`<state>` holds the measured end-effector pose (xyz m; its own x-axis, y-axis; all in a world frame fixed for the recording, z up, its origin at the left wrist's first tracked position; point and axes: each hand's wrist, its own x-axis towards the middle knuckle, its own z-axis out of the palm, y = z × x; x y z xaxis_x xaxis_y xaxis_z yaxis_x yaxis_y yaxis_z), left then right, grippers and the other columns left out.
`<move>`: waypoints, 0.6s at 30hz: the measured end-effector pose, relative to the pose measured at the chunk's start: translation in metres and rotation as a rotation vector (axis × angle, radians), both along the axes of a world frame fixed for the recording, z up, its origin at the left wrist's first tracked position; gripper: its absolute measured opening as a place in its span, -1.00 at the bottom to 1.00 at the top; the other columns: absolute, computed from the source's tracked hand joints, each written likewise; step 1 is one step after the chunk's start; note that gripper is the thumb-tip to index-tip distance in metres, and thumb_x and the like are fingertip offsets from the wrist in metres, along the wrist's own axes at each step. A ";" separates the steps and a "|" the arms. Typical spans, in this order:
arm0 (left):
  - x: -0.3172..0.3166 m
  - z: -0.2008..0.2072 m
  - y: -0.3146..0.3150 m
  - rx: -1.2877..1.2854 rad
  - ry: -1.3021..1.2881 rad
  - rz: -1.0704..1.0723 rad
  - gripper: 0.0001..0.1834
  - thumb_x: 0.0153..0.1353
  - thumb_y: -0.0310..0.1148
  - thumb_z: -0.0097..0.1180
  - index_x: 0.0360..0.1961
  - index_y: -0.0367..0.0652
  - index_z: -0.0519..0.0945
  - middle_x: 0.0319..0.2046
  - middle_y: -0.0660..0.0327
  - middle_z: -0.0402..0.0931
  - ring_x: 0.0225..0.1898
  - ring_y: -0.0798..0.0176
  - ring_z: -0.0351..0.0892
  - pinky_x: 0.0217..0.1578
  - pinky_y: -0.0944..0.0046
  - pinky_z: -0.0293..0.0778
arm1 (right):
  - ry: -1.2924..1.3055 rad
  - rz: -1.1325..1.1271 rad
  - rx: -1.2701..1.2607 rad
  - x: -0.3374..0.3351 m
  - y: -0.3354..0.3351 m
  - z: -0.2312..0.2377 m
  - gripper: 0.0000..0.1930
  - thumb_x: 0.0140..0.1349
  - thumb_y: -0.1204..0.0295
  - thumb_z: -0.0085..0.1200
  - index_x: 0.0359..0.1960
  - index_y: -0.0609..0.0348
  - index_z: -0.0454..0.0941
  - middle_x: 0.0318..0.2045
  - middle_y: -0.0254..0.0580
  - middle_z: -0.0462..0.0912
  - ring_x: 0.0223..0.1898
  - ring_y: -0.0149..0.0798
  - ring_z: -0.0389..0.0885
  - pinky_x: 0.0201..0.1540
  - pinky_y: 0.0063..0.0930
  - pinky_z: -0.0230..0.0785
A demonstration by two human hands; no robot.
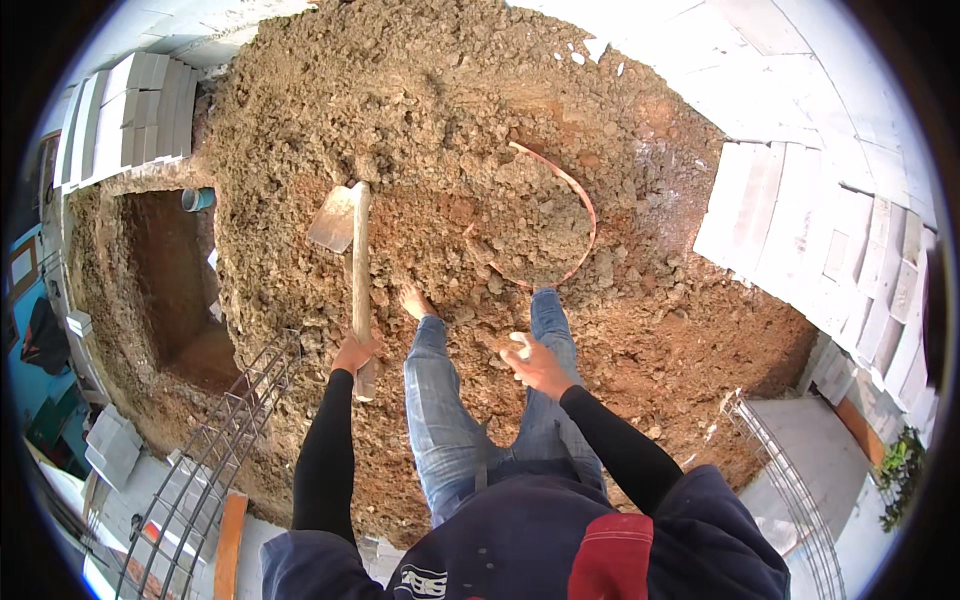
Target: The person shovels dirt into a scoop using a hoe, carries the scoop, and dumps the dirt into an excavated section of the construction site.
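My left hand (pixel 353 354) is closed around the wooden handle of a hoe (pixel 361 265), near its lower end. The hoe's broad metal blade lies at the far end, on loose brown soil (pixel 450 230). In front of my right thigh, my right hand (pixel 538 366) hangs free of the hoe. Its fingers are apart and partly bent, and I see nothing held in them. My bare left foot (pixel 414 301) rests on the clods, to the right of the handle.
A curved orange strip or hose (pixel 590 215) lies ahead of my right leg. On the left, a deep rectangular pit (pixel 180 290) has a bucket (pixel 197 199) at its far edge. Steel rebar cages (pixel 215 455) stand at lower left and right. Pale blocks (pixel 135 120) are stacked along both sides.
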<state>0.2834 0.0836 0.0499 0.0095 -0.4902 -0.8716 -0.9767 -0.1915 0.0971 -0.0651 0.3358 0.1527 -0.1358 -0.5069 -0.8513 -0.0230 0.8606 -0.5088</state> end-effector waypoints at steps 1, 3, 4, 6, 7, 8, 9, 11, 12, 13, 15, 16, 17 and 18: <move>-0.009 -0.008 0.007 0.022 0.022 -0.002 -0.22 0.05 -0.20 0.38 0.17 -0.42 0.28 -0.32 0.07 0.56 -0.34 0.15 0.57 -0.31 0.08 0.52 | 0.082 -0.058 0.130 -0.028 0.048 -0.022 -0.30 0.33 -0.07 0.02 0.30 0.23 0.29 -0.34 0.04 0.68 -0.45 -0.17 0.69 -0.23 -0.26 0.49; -0.003 0.011 0.014 0.160 0.166 0.284 -0.13 0.07 -0.21 0.37 0.31 -0.33 0.19 -0.30 0.07 0.58 -0.39 0.19 0.57 -0.30 0.13 0.54 | 0.103 -0.182 0.297 -0.071 0.102 -0.020 -0.37 0.29 -0.04 0.07 0.19 0.24 0.42 -0.31 0.04 0.69 -0.45 -0.16 0.71 -0.23 -0.28 0.52; -0.037 0.007 0.022 0.204 0.211 0.271 -0.13 0.07 -0.21 0.37 0.31 -0.33 0.19 -0.30 0.07 0.58 -0.39 0.19 0.57 -0.30 0.13 0.54 | 0.311 -0.223 0.335 -0.105 0.167 -0.030 -0.38 0.30 -0.01 0.08 0.21 0.23 0.40 -0.29 0.04 0.69 -0.47 -0.17 0.70 -0.29 -0.29 0.53; -0.016 0.041 0.012 0.183 0.210 0.550 -0.06 0.09 -0.19 0.36 0.40 -0.23 0.12 -0.28 0.08 0.59 -0.43 0.21 0.56 -0.31 0.16 0.57 | 0.241 -0.322 0.462 -0.120 0.178 -0.012 -0.43 0.33 0.10 0.11 0.21 0.28 0.37 -0.19 0.02 0.66 -0.37 -0.20 0.71 -0.37 -0.36 0.58; -0.034 0.037 0.015 0.195 0.264 0.479 -0.03 0.13 -0.13 0.34 0.43 -0.26 0.07 -0.30 0.09 0.58 -0.41 0.14 0.59 -0.28 0.12 0.59 | 0.446 -0.207 0.542 -0.146 0.229 -0.011 -0.41 0.34 0.11 0.10 0.24 0.27 0.35 -0.09 0.08 0.63 -0.21 -0.12 0.69 -0.23 -0.27 0.57; -0.051 0.024 0.021 0.223 0.295 0.467 -0.03 0.13 -0.13 0.34 0.43 -0.26 0.07 -0.30 0.09 0.58 -0.41 0.14 0.59 -0.28 0.12 0.59 | 0.653 -0.091 0.628 -0.165 0.276 -0.008 -0.39 0.34 0.11 0.09 0.28 0.26 0.33 0.01 0.15 0.60 -0.06 -0.04 0.67 -0.08 -0.18 0.57; -0.021 0.031 0.012 0.100 0.204 0.363 -0.05 0.14 -0.15 0.33 0.42 -0.27 0.08 -0.25 0.04 0.59 -0.31 0.08 0.61 -0.20 0.10 0.58 | 0.601 -0.086 0.598 -0.148 0.251 -0.010 -0.39 0.34 0.11 0.09 0.28 0.26 0.33 0.01 0.15 0.60 -0.06 -0.04 0.67 -0.08 -0.18 0.57; 0.011 0.045 -0.001 -0.030 0.101 0.263 -0.07 0.15 -0.16 0.33 0.41 -0.28 0.09 -0.19 -0.01 0.59 -0.22 0.02 0.63 -0.13 0.08 0.58 | 0.391 -0.292 0.622 -0.136 0.204 0.014 -0.29 0.33 0.08 0.08 0.36 0.31 0.24 -0.01 0.14 0.61 -0.11 -0.11 0.70 -0.15 -0.23 0.58; 0.007 0.043 -0.002 -0.227 0.037 0.036 -0.12 0.17 -0.17 0.30 0.40 -0.28 0.14 -0.11 -0.06 0.58 -0.09 0.00 0.60 -0.03 0.08 0.53 | 0.342 -0.370 0.644 -0.139 0.207 0.019 -0.26 0.32 0.06 0.07 0.38 0.33 0.21 -0.01 0.14 0.62 -0.13 -0.13 0.72 -0.17 -0.24 0.59; -0.019 0.026 0.007 -0.397 0.017 -0.193 -0.17 0.20 -0.17 0.28 0.38 -0.28 0.18 -0.03 -0.10 0.56 0.05 -0.02 0.56 0.07 0.07 0.49 | 0.393 -0.298 0.581 -0.150 0.258 0.007 -0.30 0.34 0.05 0.07 0.36 0.28 0.25 0.03 0.13 0.60 -0.04 -0.07 0.67 -0.09 -0.20 0.57; -0.079 0.063 0.016 -0.492 0.122 -0.188 -0.21 0.21 -0.16 0.26 0.36 -0.28 0.22 0.10 -0.13 0.46 0.14 -0.03 0.48 0.13 0.04 0.42 | 0.116 -0.354 0.522 -0.145 0.244 0.017 -0.32 0.35 0.00 0.07 0.32 0.23 0.30 0.04 0.05 0.61 -0.15 -0.11 0.72 -0.20 -0.30 0.62; -0.121 0.083 0.023 -0.606 0.246 -0.164 -0.24 0.22 -0.15 0.23 0.35 -0.28 0.26 0.22 -0.16 0.37 0.23 -0.04 0.40 0.20 0.02 0.35 | 0.121 -0.353 0.528 -0.148 0.221 0.023 -0.32 0.35 0.00 0.07 0.32 0.23 0.30 0.04 0.05 0.61 -0.15 -0.11 0.72 -0.20 -0.30 0.62; -0.144 0.085 0.036 -0.550 0.441 -0.021 -0.36 0.29 -0.17 0.17 0.30 -0.27 0.34 0.16 -0.13 0.44 0.17 -0.04 0.46 0.16 0.03 0.39 | 0.100 -0.434 0.454 -0.153 0.205 0.020 -0.33 0.36 -0.01 0.06 0.32 0.23 0.31 0.01 0.01 0.63 -0.24 -0.17 0.72 -0.28 -0.36 0.61; -0.173 0.090 0.054 -0.380 0.467 0.121 -0.38 0.29 -0.14 0.17 0.27 -0.28 0.38 0.06 -0.12 0.52 0.13 -0.02 0.50 0.13 0.06 0.41 | 0.082 -0.511 0.390 -0.161 0.192 0.014 -0.34 0.37 -0.01 0.04 0.31 0.23 0.32 -0.02 -0.03 0.64 -0.32 -0.23 0.72 -0.35 -0.43 0.60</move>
